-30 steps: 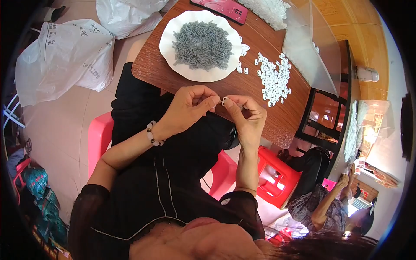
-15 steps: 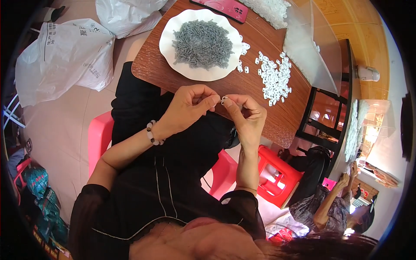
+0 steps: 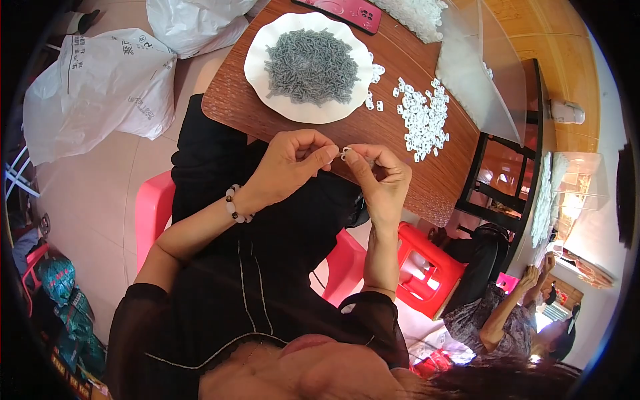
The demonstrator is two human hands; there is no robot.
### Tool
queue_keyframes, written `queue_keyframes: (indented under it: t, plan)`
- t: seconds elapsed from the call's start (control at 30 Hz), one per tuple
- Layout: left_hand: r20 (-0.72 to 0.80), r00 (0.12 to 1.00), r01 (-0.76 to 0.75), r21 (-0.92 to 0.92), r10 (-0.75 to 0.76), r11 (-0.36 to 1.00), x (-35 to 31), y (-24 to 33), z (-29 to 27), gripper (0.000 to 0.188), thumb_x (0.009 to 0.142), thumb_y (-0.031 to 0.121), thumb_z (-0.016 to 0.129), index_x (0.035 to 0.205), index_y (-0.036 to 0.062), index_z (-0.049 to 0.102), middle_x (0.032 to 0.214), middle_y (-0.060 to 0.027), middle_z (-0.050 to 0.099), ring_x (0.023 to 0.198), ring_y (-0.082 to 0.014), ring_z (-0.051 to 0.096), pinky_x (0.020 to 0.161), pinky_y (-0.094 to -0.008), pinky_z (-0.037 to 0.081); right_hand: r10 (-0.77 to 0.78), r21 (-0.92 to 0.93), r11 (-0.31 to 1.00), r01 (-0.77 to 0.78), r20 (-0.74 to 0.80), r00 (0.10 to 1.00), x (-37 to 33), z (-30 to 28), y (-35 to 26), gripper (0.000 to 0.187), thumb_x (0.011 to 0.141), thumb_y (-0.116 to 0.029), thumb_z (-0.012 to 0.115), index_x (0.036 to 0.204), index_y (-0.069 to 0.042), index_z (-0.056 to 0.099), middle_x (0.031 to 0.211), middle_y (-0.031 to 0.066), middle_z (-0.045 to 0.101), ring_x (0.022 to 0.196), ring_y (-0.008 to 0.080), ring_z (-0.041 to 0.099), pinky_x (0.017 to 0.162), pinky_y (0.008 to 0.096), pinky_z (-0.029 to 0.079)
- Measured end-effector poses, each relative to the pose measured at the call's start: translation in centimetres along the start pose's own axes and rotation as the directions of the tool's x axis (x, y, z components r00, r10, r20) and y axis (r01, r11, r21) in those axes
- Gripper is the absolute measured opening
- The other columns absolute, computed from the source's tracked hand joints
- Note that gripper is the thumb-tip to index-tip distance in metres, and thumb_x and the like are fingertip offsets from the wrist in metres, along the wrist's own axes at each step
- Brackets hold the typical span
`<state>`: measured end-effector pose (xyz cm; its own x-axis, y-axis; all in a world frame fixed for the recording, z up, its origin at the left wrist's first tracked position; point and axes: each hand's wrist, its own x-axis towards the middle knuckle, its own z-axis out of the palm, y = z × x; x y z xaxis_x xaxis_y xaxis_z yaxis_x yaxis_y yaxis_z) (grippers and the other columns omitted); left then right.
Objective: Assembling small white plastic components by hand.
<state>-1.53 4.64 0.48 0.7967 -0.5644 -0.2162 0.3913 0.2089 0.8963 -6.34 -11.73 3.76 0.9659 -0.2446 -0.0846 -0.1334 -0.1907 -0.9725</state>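
My left hand, with a beaded bracelet at its wrist, pinches something too small to make out between thumb and forefinger. Right beside it, my right hand grips a small white plastic piece at its fingertips. Both sets of fingertips nearly meet above my lap, at the table's near edge. Just beyond them stands a scalloped white plate heaped with small grey spring-like pieces. Loose white plastic pieces with holes lie in a pile to the right of the plate.
A pink phone lies at the brown table's far edge. Clear bins of white pieces stand at right. White sacks rest on the floor at left. A red stool stands at right, near another person.
My hands stay almost in place, fingertips together; the white piece has shifted very slightly. At the right, the other person's hands and arms have moved a little.
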Motion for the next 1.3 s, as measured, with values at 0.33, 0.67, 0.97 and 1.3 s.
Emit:
queue_keyframes:
  t: [0.33, 0.67, 0.97, 1.3]
  plan:
    - [-0.001, 1.000, -0.008, 0.011, 0.008, 1.000, 0.1, -0.3, 0.0, 0.019, 0.091, 0.019, 0.061, 0.093, -0.0001, 0.063, 0.076, 0.0006, 0.061, 0.069, -0.0031, 0.055, 0.058, -0.0181, 0.042, 0.012, 0.009, 1.000, -0.012, -0.006, 1.000, 0.0, -0.2, 0.3, 0.007, 0.083, -0.003, 0.068, 0.089, 0.001, 0.067, 0.067, -0.0067, 0.058, 0.057, -0.0022, 0.041, 0.050, 0.0145, 0.028]
    - [-0.013, 1.000, -0.028, 0.018, 0.028, 0.999, 0.1, -0.7, 0.1, 0.020, 0.090, 0.019, 0.061, 0.093, -0.0005, 0.063, 0.076, 0.0003, 0.061, 0.068, -0.0034, 0.055, 0.058, -0.0181, 0.042, 0.016, 0.019, 1.000, -0.015, -0.036, 0.999, -0.2, 0.5, -0.4, 0.007, 0.082, -0.003, 0.068, 0.088, 0.002, 0.067, 0.066, -0.0067, 0.057, 0.057, -0.0022, 0.041, 0.050, 0.0148, 0.028]
    - [-0.081, 0.992, -0.093, 0.095, 0.101, 0.991, 0.1, -1.2, 0.4, 0.018, 0.089, 0.015, 0.062, 0.090, -0.0030, 0.064, 0.073, -0.0005, 0.063, 0.063, -0.0028, 0.054, 0.056, -0.0181, 0.043, -0.033, -0.116, 0.993, 0.029, -0.028, 0.999, -0.4, 0.4, -0.3, 0.005, 0.082, -0.003, 0.068, 0.085, 0.001, 0.068, 0.063, -0.0060, 0.055, 0.055, -0.0017, 0.040, 0.049, 0.0152, 0.029]
    - [-0.115, 0.985, -0.110, 0.139, 0.126, 0.984, -0.1, -1.4, 0.6, 0.016, 0.088, 0.012, 0.062, 0.088, -0.0042, 0.065, 0.073, -0.0036, 0.066, 0.064, -0.0043, 0.058, 0.057, -0.0188, 0.045, 0.012, 0.012, 1.000, -0.012, -0.028, 1.000, -0.6, 0.8, 0.4, 0.005, 0.083, -0.002, 0.067, 0.086, 0.002, 0.067, 0.066, -0.0062, 0.057, 0.055, -0.0019, 0.041, 0.049, 0.0148, 0.029]
